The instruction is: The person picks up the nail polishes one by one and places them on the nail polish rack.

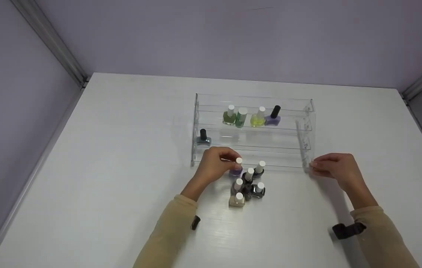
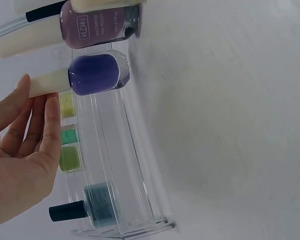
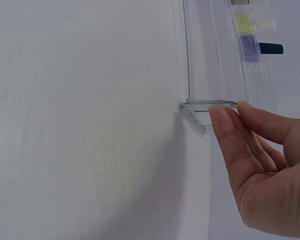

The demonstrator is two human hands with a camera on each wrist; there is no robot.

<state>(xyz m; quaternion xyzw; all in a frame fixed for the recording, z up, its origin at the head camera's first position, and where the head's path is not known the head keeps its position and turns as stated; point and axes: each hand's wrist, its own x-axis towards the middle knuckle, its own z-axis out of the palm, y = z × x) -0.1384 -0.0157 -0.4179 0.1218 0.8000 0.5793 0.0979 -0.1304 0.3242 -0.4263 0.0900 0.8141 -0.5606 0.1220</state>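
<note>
A purple nail polish bottle (image 1: 235,171) is held by its white cap (image 2: 49,83) in the left hand (image 1: 212,163), whose grip pinches the cap between thumb and fingertips. The bottle is just in front of the clear rack (image 1: 255,157), beside the loose bottles; whether its base touches the counter (image 1: 121,156) is hard to tell from these angles. The right hand (image 1: 335,168) is at the rack's front right corner, its grip pinching the clear side panel (image 3: 210,105) between thumb and fingers.

Close by the purple bottle, more bottles cluster on the counter: a dark bottle (image 1: 258,172) near the rack, several others toward the person, and a beige bottle (image 1: 237,202) nearest. A plum bottle (image 2: 92,25) with white lettering shows beside the purple one in the left wrist view.

On an upper tier of the rack are an olive bottle (image 1: 229,118), a green bottle (image 1: 240,119), a yellow bottle (image 1: 257,121) and a lilac bottle (image 1: 272,120) with a black cap. A blue-grey bottle (image 1: 203,141), also black-capped, is at the left end of a lower tier.

Tan sleeves (image 1: 171,229) cover both forearms, with a black strap (image 1: 348,230) by the right one. Behind the counter rises a pale lavender wall (image 1: 196,41).
</note>
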